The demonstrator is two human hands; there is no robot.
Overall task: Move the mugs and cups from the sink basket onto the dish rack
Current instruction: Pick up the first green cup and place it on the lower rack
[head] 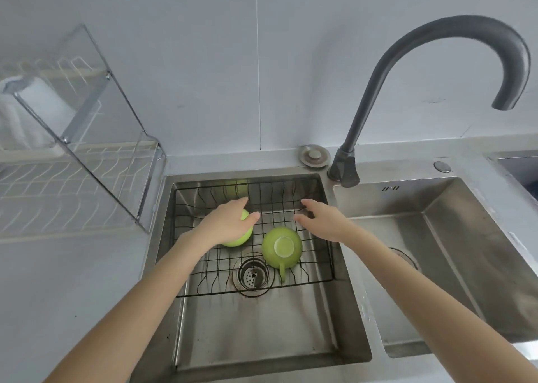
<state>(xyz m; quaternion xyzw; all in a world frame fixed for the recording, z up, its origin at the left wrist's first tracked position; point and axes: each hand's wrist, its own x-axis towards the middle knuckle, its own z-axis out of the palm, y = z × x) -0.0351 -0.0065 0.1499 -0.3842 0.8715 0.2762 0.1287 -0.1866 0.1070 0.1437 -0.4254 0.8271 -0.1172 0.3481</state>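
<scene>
A black wire sink basket [317, 269] sits in the left basin. Two green mugs lie upside down in it. My left hand [225, 222] rests over the left green mug [240, 238], fingers wrapped around its top; most of that mug is hidden. The other green mug [281, 247] stands inverted at the basket's middle, handle pointing toward me. My right hand [320, 218] hovers open just behind and right of it, fingers spread, touching nothing I can see. The white wire dish rack [58, 185] stands on the counter to the left.
A clear plastic splash guard [96, 126] stands between the dish rack and the sink. A dark curved faucet [407, 71] arches over the right basin [436, 251]. The drain strainer [253, 275] lies under the basket. A green reflection shows on the basin's back wall.
</scene>
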